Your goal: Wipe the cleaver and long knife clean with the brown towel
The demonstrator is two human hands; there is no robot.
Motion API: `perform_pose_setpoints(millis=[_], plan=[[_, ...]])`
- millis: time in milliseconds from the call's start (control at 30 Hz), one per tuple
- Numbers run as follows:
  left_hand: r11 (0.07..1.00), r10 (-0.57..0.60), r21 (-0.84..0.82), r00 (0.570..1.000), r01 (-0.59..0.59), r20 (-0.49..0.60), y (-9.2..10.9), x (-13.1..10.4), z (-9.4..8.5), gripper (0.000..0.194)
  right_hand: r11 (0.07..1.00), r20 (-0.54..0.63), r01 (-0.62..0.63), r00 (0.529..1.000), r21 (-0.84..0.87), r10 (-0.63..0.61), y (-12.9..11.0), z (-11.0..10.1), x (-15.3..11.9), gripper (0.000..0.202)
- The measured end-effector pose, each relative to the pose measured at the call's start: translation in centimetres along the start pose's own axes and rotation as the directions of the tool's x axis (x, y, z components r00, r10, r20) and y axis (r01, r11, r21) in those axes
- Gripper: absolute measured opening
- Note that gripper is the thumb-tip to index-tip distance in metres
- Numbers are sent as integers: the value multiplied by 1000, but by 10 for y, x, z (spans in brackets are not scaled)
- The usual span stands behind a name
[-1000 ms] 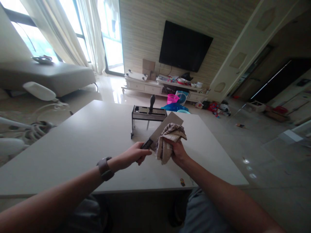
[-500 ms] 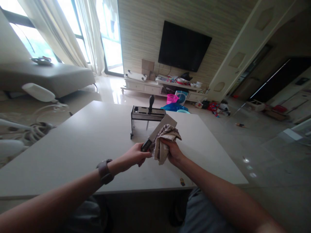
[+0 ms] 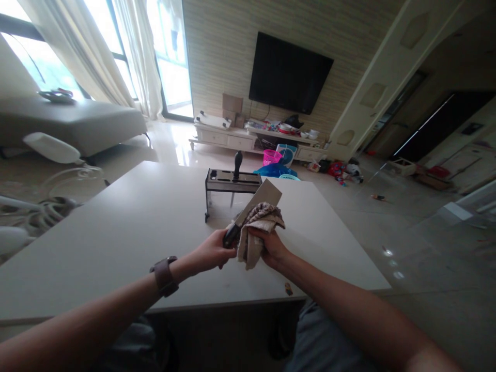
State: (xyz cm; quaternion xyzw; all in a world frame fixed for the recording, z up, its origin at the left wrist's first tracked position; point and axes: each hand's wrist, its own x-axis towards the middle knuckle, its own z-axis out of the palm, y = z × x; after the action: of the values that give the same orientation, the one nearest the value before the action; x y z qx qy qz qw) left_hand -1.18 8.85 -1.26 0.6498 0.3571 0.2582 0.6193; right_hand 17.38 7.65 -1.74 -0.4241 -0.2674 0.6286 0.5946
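Observation:
My left hand (image 3: 217, 249) is closed round the black handle of a cleaver (image 3: 267, 195), whose broad blade points up and to the right. In my right hand (image 3: 273, 249) is a bunched brown and beige cloth (image 3: 253, 235), pressed against the blade and covering its lower part. The fingertips of the right hand are hidden behind the cloth. Just beyond the blade a knife block (image 3: 232, 178) with a dark slotted top and clear sides stands on the white table (image 3: 155, 222). A knife with a black handle (image 3: 237, 164) is upright in it.
A small yellow and dark sticker-like patch (image 3: 288, 289) lies near the table's front edge. Behind the table are a blue item (image 3: 277, 170) and a pink basket (image 3: 272, 156). White chair-like shapes (image 3: 54, 147) stand at the left, and a low TV cabinet (image 3: 217, 137) lines the wall.
The cloth and right hand have shifted slightly down and left along the blade, toward the handle. The whole view has moved a little; both grips are unchanged.

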Motion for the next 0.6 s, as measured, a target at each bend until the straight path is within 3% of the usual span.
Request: perform_pose_setpoints(millis=[300,467,600], plan=[[1000,4,-30,1000,-4,-5,9,-1,0,21,994,-9,80,997,-79,-81,-9,-3,3,46],[999,-8,-44,1000,7,-24,23,-9,-7,26,985,-70,162,984,-66,-166,-33,-9,18,51],[998,-69,-10,997,69,28,25,-18,-13,29,964,-89,264,960,-31,-265,-56,-30,36,47]])
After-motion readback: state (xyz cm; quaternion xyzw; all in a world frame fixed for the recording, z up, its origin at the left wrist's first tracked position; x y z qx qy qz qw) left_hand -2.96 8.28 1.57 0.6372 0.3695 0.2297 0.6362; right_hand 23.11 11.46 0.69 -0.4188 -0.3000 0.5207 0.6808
